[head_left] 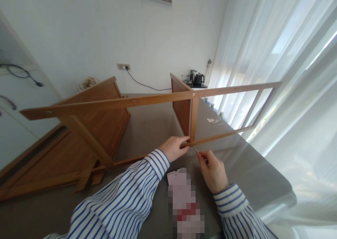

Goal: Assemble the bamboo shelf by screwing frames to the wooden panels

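Note:
A long wooden frame (163,97) stands on its side across the table, with crossbars between its two rails. My left hand (173,148) is closed around the lower rail, just where an upright crossbar (194,118) meets it. Close by on the right, my right hand (213,170) pinches a thin metal rod (195,149) between thumb and fingers. The rod's far end points at that joint; its tip is too small to make out. A screw head (193,94) shows at the crossbar's top.
Large wooden panels lean on the grey table (147,123): one panel (105,126) at left, another panel (181,105) behind the frame. A blurred pinkish object (181,193) lies between my forearms. A black kettle (198,79) stands behind. White curtains (263,39) hang at right.

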Available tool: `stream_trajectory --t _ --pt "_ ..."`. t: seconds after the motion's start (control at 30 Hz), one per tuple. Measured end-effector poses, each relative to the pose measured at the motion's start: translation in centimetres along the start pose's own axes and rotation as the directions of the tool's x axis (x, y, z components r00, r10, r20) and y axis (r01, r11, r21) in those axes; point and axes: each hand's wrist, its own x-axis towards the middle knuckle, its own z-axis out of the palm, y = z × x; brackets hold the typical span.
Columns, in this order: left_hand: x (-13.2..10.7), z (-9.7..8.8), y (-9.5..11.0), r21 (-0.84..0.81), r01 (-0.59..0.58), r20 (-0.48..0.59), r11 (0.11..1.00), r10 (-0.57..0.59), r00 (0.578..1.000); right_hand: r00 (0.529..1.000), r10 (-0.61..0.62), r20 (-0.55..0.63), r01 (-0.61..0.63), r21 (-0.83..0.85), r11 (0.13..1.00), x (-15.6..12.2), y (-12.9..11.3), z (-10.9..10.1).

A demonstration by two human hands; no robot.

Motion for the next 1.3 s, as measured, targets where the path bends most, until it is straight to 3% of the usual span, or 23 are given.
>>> stream_trajectory --t 0.53,1.3 --pt "0.0 0.4 -0.8 -0.008 0.026 0.044 1.0 -0.026 0.999 0.991 -0.125 -0.054 0.12 -0.099 0.988 0.2 0.1 1.1" --pt "-0.2 0.0 0.0 0.01 0.024 0.068 1.0 -0.024 0.997 0.966 -0.254 -0.054 0.24 -0.188 0.952 0.1 -0.2 0.9"
